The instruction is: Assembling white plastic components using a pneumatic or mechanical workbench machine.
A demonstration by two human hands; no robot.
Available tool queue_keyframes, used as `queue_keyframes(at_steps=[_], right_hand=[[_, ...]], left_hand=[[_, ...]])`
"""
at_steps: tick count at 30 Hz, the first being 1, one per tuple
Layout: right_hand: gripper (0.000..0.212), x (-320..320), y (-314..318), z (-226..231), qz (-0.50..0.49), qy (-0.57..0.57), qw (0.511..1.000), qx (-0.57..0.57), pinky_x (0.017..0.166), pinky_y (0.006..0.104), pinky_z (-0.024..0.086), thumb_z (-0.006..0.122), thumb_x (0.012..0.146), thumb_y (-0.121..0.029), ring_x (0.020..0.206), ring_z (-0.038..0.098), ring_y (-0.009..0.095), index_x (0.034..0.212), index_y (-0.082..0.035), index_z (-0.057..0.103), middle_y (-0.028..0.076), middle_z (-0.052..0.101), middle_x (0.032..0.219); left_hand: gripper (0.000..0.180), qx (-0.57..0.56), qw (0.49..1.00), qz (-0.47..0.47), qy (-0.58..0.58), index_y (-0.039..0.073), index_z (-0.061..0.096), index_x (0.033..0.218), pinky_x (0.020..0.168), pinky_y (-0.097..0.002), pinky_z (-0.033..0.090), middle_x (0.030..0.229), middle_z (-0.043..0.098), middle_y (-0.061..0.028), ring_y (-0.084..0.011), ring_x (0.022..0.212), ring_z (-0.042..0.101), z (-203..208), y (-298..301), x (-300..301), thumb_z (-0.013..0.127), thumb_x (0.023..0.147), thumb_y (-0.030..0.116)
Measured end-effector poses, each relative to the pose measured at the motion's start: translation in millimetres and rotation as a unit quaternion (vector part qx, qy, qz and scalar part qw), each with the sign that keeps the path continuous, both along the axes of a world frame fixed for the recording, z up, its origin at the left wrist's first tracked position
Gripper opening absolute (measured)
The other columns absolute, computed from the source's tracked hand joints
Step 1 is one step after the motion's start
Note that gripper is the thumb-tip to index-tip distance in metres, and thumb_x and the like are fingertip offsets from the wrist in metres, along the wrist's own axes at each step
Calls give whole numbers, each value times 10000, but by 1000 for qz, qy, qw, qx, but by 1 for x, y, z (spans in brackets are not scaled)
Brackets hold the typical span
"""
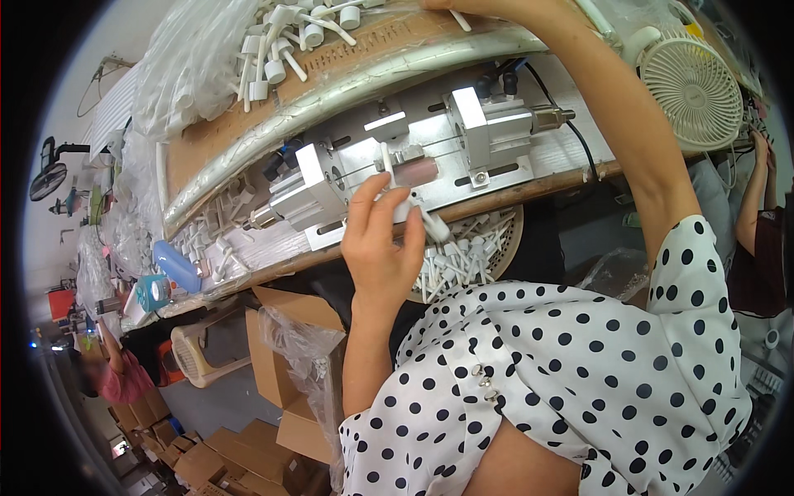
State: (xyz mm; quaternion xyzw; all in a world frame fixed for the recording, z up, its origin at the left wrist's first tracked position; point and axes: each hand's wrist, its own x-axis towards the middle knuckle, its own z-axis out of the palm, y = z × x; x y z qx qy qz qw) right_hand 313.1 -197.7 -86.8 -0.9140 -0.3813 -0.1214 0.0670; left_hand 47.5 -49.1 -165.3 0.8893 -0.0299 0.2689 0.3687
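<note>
My left hand (380, 236) is at the front of a metal clamping fixture (455, 178), its fingers curled round a white capped stick (386, 157) whose thin end points up by a pinkish block (415, 171). Part of that piece is hidden by the fingers. Just past the thumb, another white piece (435, 226) hangs over a round basket (509, 248) of white capped sticks (459, 263). My right hand (463, 5) reaches to the far tray and is mostly cut off by the top edge. A white stick (461, 21) shows beside it; the fingers are hidden.
Two cylinder blocks (310, 186) flank the fixture, with black hoses. More white capped sticks (277, 50) lie on the cardboard-lined tray (372, 50) beside plastic bags (194, 66). A fan (693, 91) stands at the right. An open carton (285, 364) sits below the table.
</note>
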Motion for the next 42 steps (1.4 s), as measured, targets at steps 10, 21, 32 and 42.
queue_keyframes(at_steps=[10, 21, 32, 42], right_hand=[[103, -96, -44, 6, 94, 354, 809, 460, 612, 198, 466, 549, 828, -86, 701, 564, 84, 905, -20, 534, 57, 571, 800], [228, -166, -43, -15, 240, 239, 838, 429, 749, 291, 468, 608, 685, 20, 849, 590, 188, 904, -37, 633, 57, 630, 894], [101, -172, 6, -68, 320, 21, 914, 251, 801, 323, 421, 564, 694, -75, 908, 554, 224, 786, -48, 595, 54, 608, 829], [146, -169, 17, -65, 306, -9, 938, 163, 687, 300, 410, 615, 658, -130, 791, 545, 191, 768, -78, 533, 31, 539, 764]], left_hand=[[209, 94, 995, -28, 2, -7, 581, 907, 785, -359, 466, 1083, 548, -163, -322, 971, 563, -6, -9, 14, 631, 705, 7], [136, 231, 964, -51, -122, 6, 580, 852, 663, -347, 462, 899, 596, -104, -270, 762, 582, 73, 41, 118, 576, 717, 18], [206, 503, 855, -80, -92, 118, 615, 880, 724, -361, 459, 856, 553, -51, -241, 862, 548, 71, 59, 188, 519, 727, 19], [120, 185, 974, -61, -120, 75, 559, 914, 672, -303, 466, 913, 594, -62, -201, 805, 587, 77, 69, 196, 568, 797, 50]])
